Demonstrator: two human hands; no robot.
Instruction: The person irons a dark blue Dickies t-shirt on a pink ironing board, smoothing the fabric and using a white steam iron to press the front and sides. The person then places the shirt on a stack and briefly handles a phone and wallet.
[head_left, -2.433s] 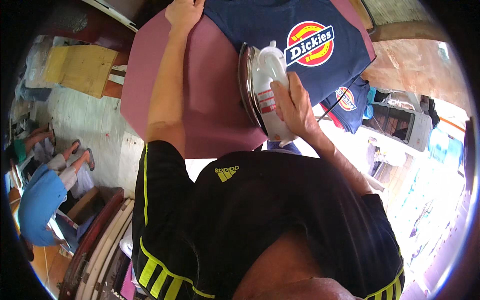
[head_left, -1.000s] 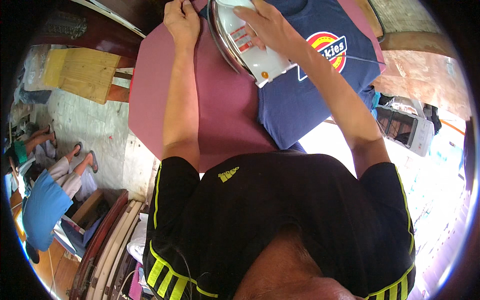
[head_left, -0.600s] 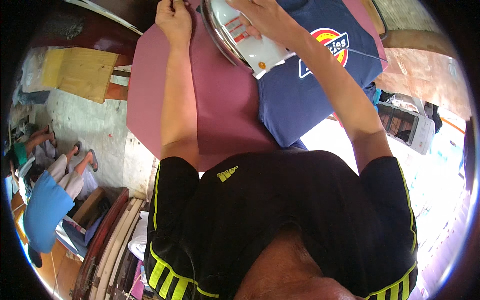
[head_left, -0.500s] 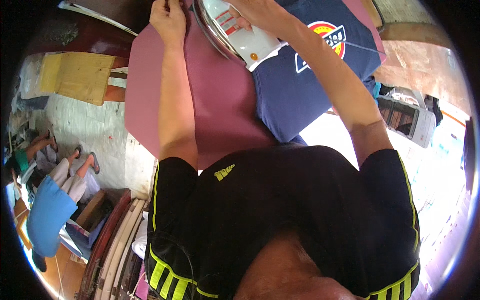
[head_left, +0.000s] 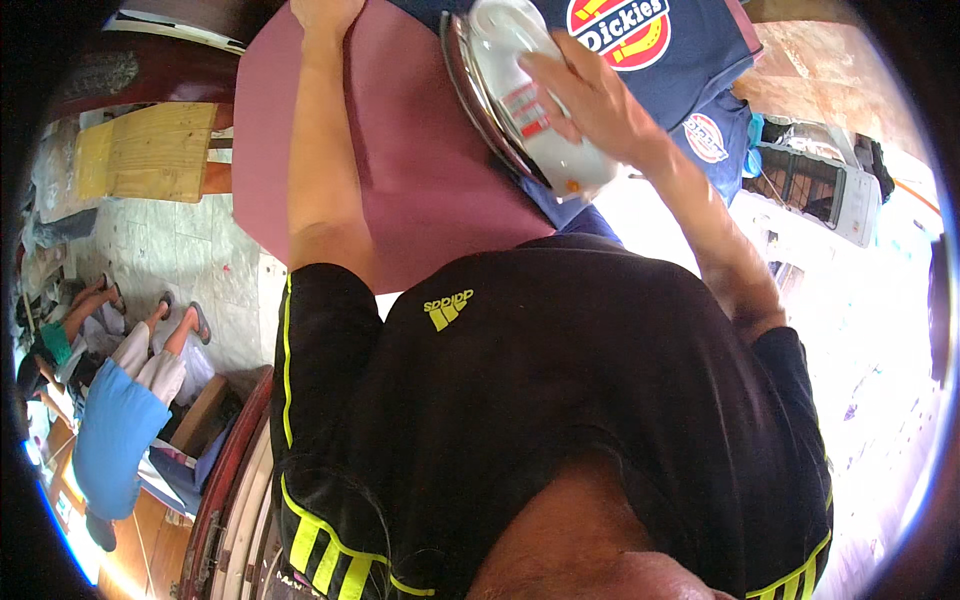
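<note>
The right hand [head_left: 605, 105] is closed around the handle of a white iron [head_left: 560, 140], thumb and fingers wrapped on it. The iron sits over the near left part of a navy shirt [head_left: 690, 65], its metal sole edge facing left and its heel, with a small amber light, toward the person. Whether the sole presses on the cloth cannot be told.

The shirt covers the right side of a maroon board [head_left: 440, 190] and bears a round red and yellow print, right of the iron. The left hand [head_left: 326, 14] is at the board's far left side, cut by the upper edge of the view; its fingers are hidden, so its grip cannot be told.

A second shirt [head_left: 705, 150], also navy, hangs beside the board at the right, near a grey crate [head_left: 850, 205]. The person wears a black top [head_left: 560, 360] with yellow stripes. Well to the left are a yellow bench [head_left: 150, 150] and, below it, a co-worker [head_left: 118, 440] in blue.
</note>
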